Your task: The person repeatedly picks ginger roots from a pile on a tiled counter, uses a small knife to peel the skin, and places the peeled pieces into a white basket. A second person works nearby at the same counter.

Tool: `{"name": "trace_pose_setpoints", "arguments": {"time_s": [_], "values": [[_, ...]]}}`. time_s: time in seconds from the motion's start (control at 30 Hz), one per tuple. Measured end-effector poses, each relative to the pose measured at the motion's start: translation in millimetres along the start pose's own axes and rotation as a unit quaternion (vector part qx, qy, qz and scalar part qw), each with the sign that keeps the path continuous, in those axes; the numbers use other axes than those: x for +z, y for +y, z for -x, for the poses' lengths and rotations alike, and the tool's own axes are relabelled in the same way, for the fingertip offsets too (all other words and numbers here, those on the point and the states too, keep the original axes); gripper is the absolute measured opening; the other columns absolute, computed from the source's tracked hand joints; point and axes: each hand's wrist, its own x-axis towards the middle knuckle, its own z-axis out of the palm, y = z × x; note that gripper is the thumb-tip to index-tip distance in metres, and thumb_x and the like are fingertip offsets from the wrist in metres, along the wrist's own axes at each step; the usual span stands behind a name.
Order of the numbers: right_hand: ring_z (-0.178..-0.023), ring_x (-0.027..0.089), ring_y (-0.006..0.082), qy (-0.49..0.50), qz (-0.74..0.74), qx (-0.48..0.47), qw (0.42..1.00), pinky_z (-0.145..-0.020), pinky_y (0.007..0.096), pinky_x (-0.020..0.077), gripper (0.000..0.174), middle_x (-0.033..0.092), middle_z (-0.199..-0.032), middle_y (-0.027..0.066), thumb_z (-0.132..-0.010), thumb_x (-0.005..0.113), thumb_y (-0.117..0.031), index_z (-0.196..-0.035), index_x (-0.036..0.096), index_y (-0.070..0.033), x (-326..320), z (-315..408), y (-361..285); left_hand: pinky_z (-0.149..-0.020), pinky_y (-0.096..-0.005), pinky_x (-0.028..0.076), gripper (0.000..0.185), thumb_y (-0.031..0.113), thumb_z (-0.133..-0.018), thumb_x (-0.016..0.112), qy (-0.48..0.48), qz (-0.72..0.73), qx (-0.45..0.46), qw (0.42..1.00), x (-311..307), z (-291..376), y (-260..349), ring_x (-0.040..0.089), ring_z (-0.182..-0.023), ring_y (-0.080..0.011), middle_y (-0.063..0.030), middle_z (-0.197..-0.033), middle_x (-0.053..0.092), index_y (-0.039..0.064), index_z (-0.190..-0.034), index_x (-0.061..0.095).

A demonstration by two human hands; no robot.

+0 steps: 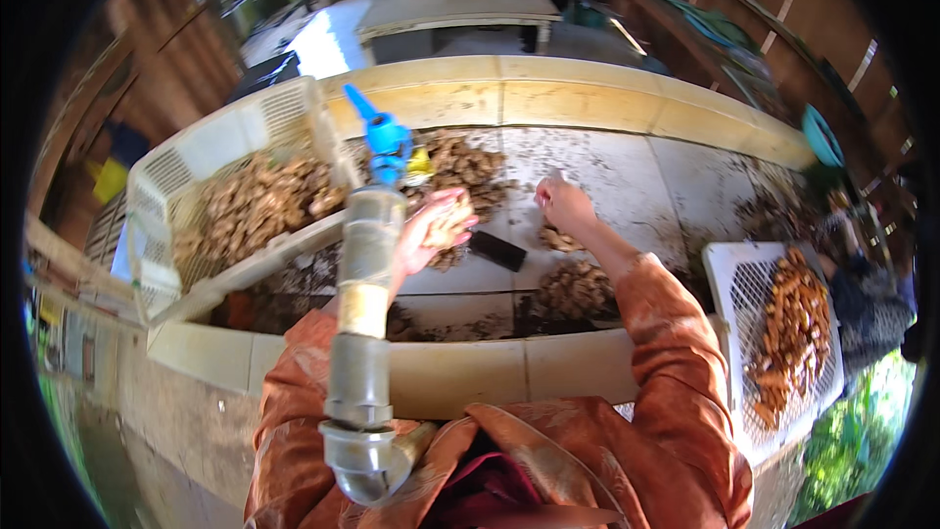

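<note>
My left hand (422, 235) is wrapped around a pale piece of ginger root (450, 223), partly behind the grey plastic pipe. My right hand (565, 206) is curled into a fist above the white tiles. A small grey tool (556, 174), blurred and perhaps a blade, pokes out of its top. Beyond my left hand lies a heap of ginger (466, 165). Smaller heaps, one of ginger pieces (574, 290) and one of a few pieces (559, 239), lie under my right forearm and hand. A dark flat block (498, 250) rests between my hands.
The grey pipe (367, 308) with a blue valve (388, 136) stands close before me. At left, a white plastic crate (150, 235) holds ginger. At right, a white mesh tray (742, 294) carries orange-brown roots. A raised tiled rim (573, 99) borders the basin, which has dirt on it.
</note>
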Motion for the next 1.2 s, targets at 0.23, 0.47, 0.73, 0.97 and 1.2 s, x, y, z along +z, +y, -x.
{"name": "trace_pose_setpoints", "arguments": {"time_s": [0.23,0.47,0.73,0.97,1.2], "values": [[-0.110,0.044,0.0289,-0.153,0.120,-0.204,0.959,-0.089,0.0411,0.0419,0.025,0.050,-0.111,0.0090,-0.076,0.066,-0.029,-0.090,0.055,-0.010,40.8,35.4,-68.3,-0.084,-0.0409,0.049,0.041,0.036,-0.092,0.044,-0.026,0.070,-0.046,0.996,4.6,6.4,10.2,0.054,-0.109,-0.0351,-0.0125,-0.130,0.047,0.014,-0.126,0.043],[-0.106,0.048,0.0300,-0.193,0.091,-0.166,0.963,-0.084,0.0416,0.0430,0.027,0.053,-0.107,0.0075,-0.074,0.068,-0.028,-0.092,0.053,-0.013,37.2,26.1,-58.0,-0.085,-0.0393,0.047,0.046,0.032,-0.091,0.046,-0.087,0.069,-0.015,0.994,7.5,14.3,12.3,0.054,-0.110,-0.0310,-0.0074,-0.132,0.045,0.015,-0.133,0.036],[-0.087,0.060,0.0310,0.099,0.064,0.076,0.990,-0.074,0.0404,0.0474,0.033,0.063,-0.096,0.0135,-0.081,0.059,-0.036,-0.100,0.056,-0.009,-9.5,-20.0,33.1,-0.089,-0.0280,0.044,0.065,-0.016,-0.076,0.046,-0.005,-0.472,0.193,0.860,19.9,5.4,3.9,0.050,-0.115,-0.0201,-0.0057,-0.134,0.040,0.011,-0.134,0.033],[-0.081,0.062,0.0294,-0.017,-0.025,0.176,0.984,-0.072,0.0407,0.0480,0.025,0.063,-0.094,0.0128,-0.082,0.058,-0.024,-0.103,0.058,-0.009,-1.5,-13.3,55.0,-0.082,-0.0226,0.041,0.070,-0.019,-0.070,0.042,-0.053,-0.387,0.207,0.897,13.6,6.0,8.8,0.047,-0.116,-0.0148,-0.0047,-0.133,0.041,0.012,-0.132,0.034],[-0.069,0.062,0.0258,0.028,-0.090,-0.128,0.987,-0.063,0.0355,0.0511,0.020,0.065,-0.083,0.0081,-0.087,0.054,-0.025,-0.100,0.066,-0.017,-78.4,-7.8,-24.1,-0.078,-0.0267,0.044,0.072,-0.008,-0.073,0.057,-0.030,-0.180,0.109,0.977,1.2,-0.3,14.2,0.049,-0.090,-0.0108,-0.0029,-0.125,0.048,0.011,-0.137,0.028]]}}
